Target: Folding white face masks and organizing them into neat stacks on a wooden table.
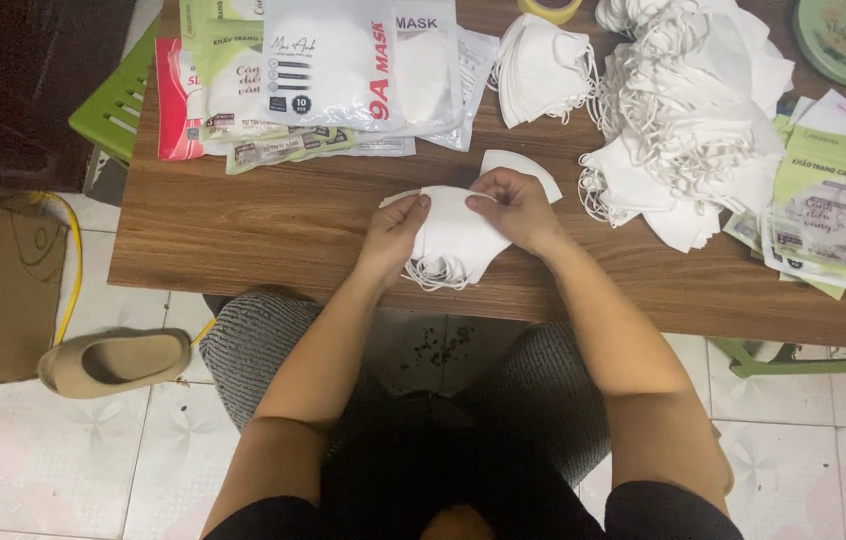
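Both hands hold a small stack of folded white face masks (458, 235) on the wooden table (243, 220), near its front edge. My left hand (395, 232) pinches the stack's left top edge. My right hand (518, 205) grips its right top edge. Ear loops hang from the stack's lower side. Another white mask (523, 165) lies just behind my right hand.
Printed mask packets (333, 70) lie at the back left. A second mask stack (541, 70) and a big heap of loose masks (688, 110) sit at back right. Green-and-white packets (833, 215) lie at far right. A beige shoe (118, 360) rests on the tiled floor.
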